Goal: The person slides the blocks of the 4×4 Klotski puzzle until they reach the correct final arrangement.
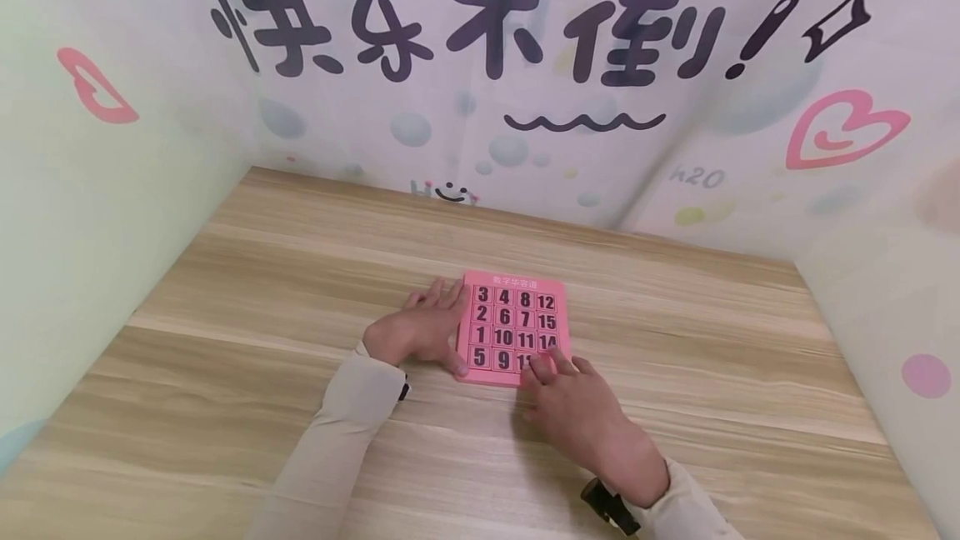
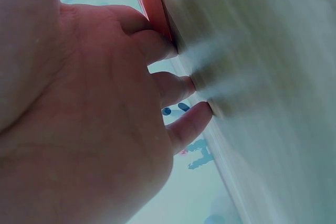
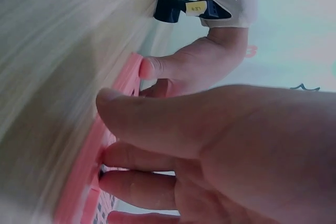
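Note:
A pink number slide puzzle lies flat on the wooden table, its numbered tiles set in rows inside a raised frame. Along its left edge rests my left hand, fingers spread, thumb at the near left corner. In the left wrist view, the left hand's fingertips touch the tabletop beside the pink frame. My right hand reaches over the near right corner, fingertips on the bottom-row tiles and covering part of that row. The right wrist view has the right thumb at the frame's near edge.
Wood-grain table surrounds the puzzle. Behind it hangs a white printed cloth with large dark characters, hearts and bubbles. Black straps with devices sit at both sleeved wrists.

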`<act>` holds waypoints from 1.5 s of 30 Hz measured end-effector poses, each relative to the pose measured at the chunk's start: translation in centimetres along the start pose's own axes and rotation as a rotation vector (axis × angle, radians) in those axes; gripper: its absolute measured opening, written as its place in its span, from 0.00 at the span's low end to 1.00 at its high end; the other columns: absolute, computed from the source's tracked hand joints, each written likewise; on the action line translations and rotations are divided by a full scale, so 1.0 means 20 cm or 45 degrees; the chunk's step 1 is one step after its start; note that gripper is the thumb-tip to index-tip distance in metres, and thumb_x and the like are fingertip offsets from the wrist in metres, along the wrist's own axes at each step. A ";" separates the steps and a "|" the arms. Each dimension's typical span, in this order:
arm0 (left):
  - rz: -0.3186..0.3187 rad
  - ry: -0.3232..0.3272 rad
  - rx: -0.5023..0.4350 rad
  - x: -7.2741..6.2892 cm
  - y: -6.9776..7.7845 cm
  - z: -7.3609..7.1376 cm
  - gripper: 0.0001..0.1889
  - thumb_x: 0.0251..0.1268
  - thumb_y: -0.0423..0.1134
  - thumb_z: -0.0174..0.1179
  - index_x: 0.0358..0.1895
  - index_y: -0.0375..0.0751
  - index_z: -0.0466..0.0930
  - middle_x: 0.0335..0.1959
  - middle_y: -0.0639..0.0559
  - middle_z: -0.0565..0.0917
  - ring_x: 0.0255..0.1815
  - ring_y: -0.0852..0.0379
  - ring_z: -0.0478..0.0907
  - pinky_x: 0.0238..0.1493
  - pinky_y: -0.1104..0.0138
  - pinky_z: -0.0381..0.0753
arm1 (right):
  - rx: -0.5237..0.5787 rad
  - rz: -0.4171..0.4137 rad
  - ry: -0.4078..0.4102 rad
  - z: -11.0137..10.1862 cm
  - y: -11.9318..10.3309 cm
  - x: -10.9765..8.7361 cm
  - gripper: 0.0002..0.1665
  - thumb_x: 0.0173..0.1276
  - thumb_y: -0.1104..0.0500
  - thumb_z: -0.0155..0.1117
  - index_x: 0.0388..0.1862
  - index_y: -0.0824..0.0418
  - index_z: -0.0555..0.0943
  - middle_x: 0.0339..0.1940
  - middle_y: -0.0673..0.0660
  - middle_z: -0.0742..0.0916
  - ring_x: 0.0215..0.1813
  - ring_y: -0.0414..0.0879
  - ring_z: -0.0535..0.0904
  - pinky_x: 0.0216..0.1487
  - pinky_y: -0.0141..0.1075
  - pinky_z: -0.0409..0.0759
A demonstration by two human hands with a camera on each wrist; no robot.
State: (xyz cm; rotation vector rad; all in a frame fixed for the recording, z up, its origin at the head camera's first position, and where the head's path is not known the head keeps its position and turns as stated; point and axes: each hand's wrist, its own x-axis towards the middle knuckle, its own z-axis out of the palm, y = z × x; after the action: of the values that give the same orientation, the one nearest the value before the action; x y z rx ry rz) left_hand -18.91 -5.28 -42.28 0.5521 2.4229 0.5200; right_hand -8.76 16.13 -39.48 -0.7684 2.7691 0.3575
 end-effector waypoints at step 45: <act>-0.004 -0.003 0.016 0.00 -0.01 0.00 0.65 0.51 0.55 0.73 0.80 0.39 0.32 0.82 0.47 0.33 0.81 0.44 0.23 0.79 0.50 0.29 | 0.151 0.133 -0.074 0.03 0.09 0.04 0.34 0.75 0.44 0.56 0.71 0.63 0.71 0.73 0.59 0.73 0.74 0.63 0.67 0.71 0.59 0.67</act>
State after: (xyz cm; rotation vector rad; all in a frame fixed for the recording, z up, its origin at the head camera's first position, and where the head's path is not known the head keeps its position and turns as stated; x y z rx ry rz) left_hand -18.96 -5.38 -42.40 0.5536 2.4264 0.5025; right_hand -10.37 17.47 -39.94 -0.5780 2.7530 0.2286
